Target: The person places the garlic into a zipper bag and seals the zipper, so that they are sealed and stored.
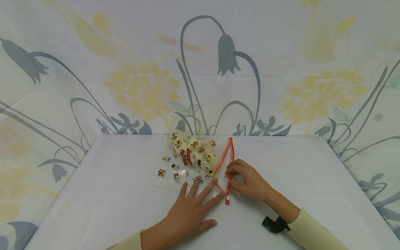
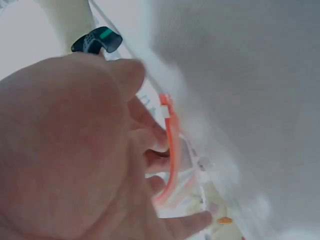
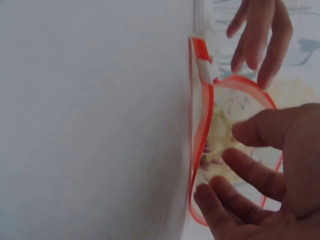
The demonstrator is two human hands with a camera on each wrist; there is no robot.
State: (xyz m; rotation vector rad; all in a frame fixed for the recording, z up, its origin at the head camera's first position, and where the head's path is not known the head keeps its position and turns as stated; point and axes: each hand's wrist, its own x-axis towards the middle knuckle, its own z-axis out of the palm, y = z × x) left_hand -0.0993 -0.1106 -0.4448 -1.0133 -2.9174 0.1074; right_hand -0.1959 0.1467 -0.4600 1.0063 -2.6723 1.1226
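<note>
A clear zip bag (image 1: 175, 180) printed with small cartoon figures lies on the table, with several pale yellow round things (image 1: 200, 156) inside. Its red zip edge (image 1: 231, 152) stands parted into a loop, so the mouth gapes. My left hand (image 1: 192, 211) is spread over the bag's near side, its fingertips by the mouth. At the mouth's right edge is my right hand (image 1: 250, 180), with loosely bent fingers against the red strip. In the right wrist view, thumb (image 3: 255, 130) and fingers are apart, pinching nothing. A small white piece (image 1: 227, 198) sits near the strip's near end.
The white table (image 1: 118, 166) runs back to a flower-patterned cloth (image 1: 268, 34) that hangs behind and at both sides. A black curved device (image 1: 275, 224) is at the right wrist, by the sleeve.
</note>
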